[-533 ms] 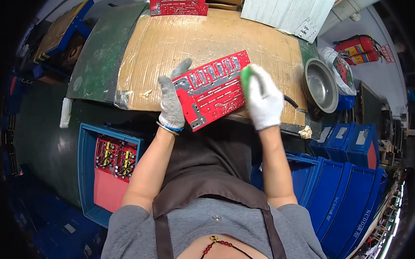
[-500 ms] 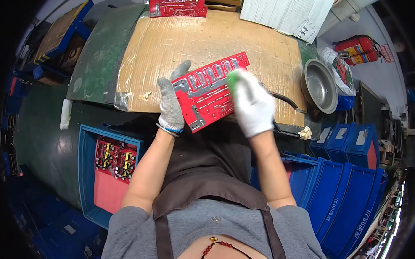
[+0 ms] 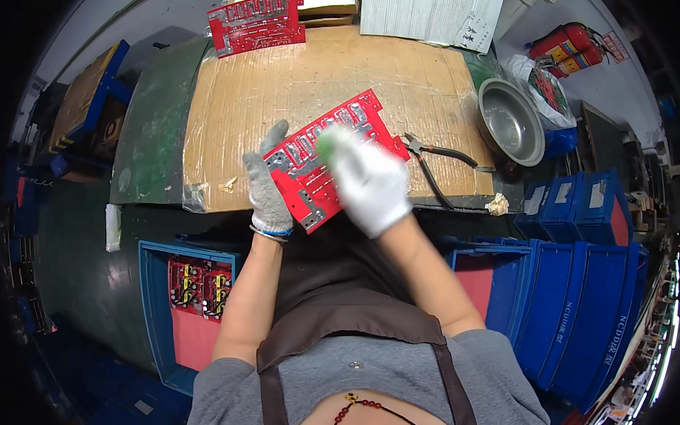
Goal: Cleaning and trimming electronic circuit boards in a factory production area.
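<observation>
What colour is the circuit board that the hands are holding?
The circuit board is red with silver-grey patches; the head view shows it best.

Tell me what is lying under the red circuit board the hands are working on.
The red circuit board lies on a sheet of brown cardboard covering the bench. The left hand grips its left edge; the blurred right hand hides its middle.

The blurred right hand (image 3: 369, 183) covers the middle of the red circuit board (image 3: 320, 168), hiding its grip.
</observation>
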Tool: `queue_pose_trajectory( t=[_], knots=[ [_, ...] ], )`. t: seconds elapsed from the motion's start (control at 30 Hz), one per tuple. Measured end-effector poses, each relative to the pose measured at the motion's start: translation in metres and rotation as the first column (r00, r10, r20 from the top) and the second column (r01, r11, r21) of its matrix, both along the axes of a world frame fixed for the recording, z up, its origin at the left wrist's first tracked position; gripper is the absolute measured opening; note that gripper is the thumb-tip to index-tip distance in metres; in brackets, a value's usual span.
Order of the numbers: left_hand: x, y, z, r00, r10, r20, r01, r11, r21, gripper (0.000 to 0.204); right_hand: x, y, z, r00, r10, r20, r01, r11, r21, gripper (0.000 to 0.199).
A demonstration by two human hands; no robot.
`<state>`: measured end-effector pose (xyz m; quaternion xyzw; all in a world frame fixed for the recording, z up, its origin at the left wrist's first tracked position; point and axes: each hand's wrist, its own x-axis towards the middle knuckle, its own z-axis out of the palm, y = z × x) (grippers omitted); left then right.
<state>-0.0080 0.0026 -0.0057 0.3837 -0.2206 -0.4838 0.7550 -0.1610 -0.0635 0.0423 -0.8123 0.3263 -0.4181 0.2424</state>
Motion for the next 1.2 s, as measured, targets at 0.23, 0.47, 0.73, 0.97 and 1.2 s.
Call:
queue_pose_trajectory(
  t=[0.23,0.47,0.73,0.97,1.2],
  knots=[
    [0.003,-0.001,-0.005,0.997,0.025,-0.067,-0.025,1.0,-0.003,0.101,-0.058,-0.012,-0.012,0.968,-0.249,-0.003,0.249,0.966,0.069,0.027],
    [-0.002,-0.002,-0.001,0.99,-0.021,-0.141,0.022,1.0,0.01,0.099,-0.027,0.079,-0.022,0.981,0.14,-0.135,-0.161,0.974,-0.162,0.041],
    [0.004,-0.008,-0.007,0.996,0.003,-0.09,-0.003,1.0,-0.002,0.098,-0.081,-0.024,-0.021,0.948,-0.314,0.049,0.29,0.917,0.274,0.027],
    [0.001,0.0,-0.002,0.992,0.011,-0.123,-0.012,1.0,-0.008,0.099,-0.055,0.037,-0.01,0.986,-0.156,-0.065,0.163,0.978,0.129,0.027],
    [0.003,-0.003,-0.006,0.995,0.009,-0.097,-0.009,1.0,-0.006,0.098,-0.05,0.044,-0.011,0.981,-0.19,-0.043,0.194,0.959,0.206,0.027]
  ],
)
